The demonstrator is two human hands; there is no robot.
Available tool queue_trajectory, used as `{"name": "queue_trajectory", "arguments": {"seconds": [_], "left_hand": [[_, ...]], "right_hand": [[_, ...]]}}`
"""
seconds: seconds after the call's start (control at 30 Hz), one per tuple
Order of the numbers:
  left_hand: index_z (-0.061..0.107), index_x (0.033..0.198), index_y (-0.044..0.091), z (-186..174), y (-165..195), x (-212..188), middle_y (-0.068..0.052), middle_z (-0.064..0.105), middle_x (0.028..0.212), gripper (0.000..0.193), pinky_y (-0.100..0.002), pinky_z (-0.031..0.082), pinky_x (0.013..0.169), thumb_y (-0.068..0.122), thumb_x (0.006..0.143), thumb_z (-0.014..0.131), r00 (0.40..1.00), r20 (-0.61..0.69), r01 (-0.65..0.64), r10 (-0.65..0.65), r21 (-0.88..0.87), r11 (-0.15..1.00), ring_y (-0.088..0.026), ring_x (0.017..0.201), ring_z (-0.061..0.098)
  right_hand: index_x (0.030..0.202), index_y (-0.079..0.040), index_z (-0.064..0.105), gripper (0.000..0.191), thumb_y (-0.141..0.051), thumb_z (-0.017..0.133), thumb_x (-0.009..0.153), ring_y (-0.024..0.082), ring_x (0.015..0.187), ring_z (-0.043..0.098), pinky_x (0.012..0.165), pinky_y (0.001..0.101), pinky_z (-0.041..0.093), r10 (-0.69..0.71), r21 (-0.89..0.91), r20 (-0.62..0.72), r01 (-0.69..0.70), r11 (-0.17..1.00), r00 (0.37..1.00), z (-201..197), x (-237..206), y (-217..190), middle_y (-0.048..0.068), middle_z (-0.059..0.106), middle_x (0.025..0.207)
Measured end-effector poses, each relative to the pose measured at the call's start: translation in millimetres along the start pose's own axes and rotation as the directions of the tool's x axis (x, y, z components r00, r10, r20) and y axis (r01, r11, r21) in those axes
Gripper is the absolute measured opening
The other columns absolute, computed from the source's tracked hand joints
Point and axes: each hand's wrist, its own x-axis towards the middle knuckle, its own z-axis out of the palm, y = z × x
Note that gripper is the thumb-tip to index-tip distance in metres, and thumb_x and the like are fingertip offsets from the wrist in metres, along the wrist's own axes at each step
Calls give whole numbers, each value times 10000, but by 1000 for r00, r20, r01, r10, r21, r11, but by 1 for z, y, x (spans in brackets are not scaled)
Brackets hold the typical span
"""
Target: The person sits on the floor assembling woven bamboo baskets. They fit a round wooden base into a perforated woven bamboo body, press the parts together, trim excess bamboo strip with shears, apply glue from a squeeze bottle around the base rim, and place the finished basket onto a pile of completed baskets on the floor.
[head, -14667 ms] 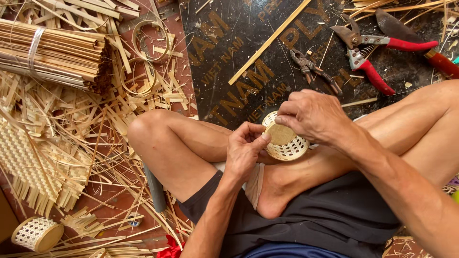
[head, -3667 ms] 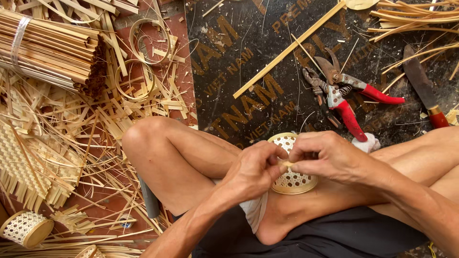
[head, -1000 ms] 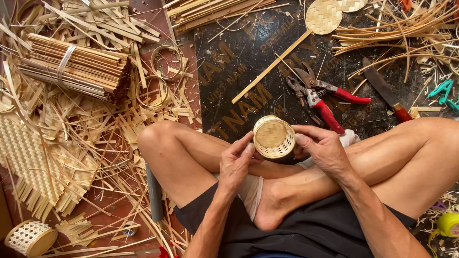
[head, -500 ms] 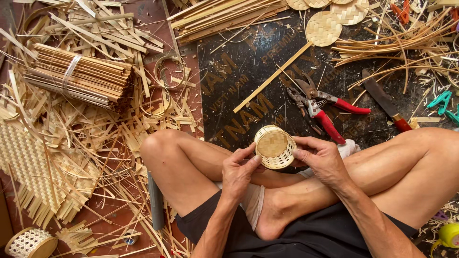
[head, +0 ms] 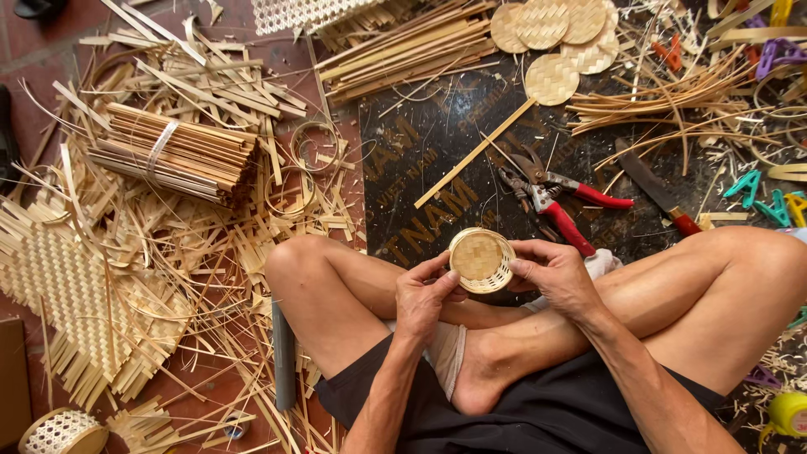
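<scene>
Centrally, a dark printed sheet (head: 437,160) with pale lettering lies on the floor in the upper middle of the frame. Just below it, both hands grasp a small round woven basket (head: 481,260) above the crossed legs: the left hand (head: 424,294) curls its fingers on the near rim, the right hand (head: 555,273) pinches the far side. Red-handled pliers (head: 551,197) lie just beyond. A banded bundle of bamboo slats (head: 172,155) sits upper left amid splinters.

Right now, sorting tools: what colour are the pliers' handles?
Red, on the pliers; head view.
</scene>
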Motion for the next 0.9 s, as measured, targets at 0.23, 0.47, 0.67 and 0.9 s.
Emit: {"name": "queue_trajectory", "arguments": {"seconds": [0.23, 0.47, 0.67, 0.9], "left_hand": [[658, 1341, -44, 1, 0, 6, -53, 721, 843, 439, -269, 621, 652, 43, 917, 727, 1000, 18, -20, 20, 13, 1000, -130, 685, 704], [592, 1444, -23, -6, 23, -11, -254, 538, 1311, 788, -395, 544, 848, 110, 719, 868, 930, 224, -366, 291, 605, 707, -309, 1007, 609], [343, 1494, 2, 0, 26, -6, -258, 462, 1465, 1207, -443, 385, 1128, 252, 525, 1019, 843, 427, -537, 328, 714, 449, -379, 1385, 441], [287, 1523, 26, -7, 4, 1, -194, 499, 1452, 1266, -404, 445, 1125, 312, 526, 1013, 867, 438, -457, 236, 515, 725, -318, 1357, 518]], "right_hand": [[1242, 17, 699, 357, -124, 699, 914, 107, 715, 702, 627, 269, 599, -2, -25, -30, 2, 1000, 1000, 7, 1, -7, 45, 768, 965], [1128, 31, 759, 267, -115, 709, 911, 108, 644, 677, 571, 267, 565, -72, -148, -152, 50, 988, 986, 11, -1, -7, 68, 750, 827], [1078, 18, 766, 254, -142, 709, 890, 105, 634, 704, 569, 272, 590, 48, -68, 61, -44, 997, 997, 12, -4, -20, 61, 764, 802], [1167, 9, 719, 288, -150, 692, 928, 108, 738, 711, 664, 270, 592, -94, -296, 35, 100, 950, 995, 9, -17, -38, 39, 761, 926]]}}
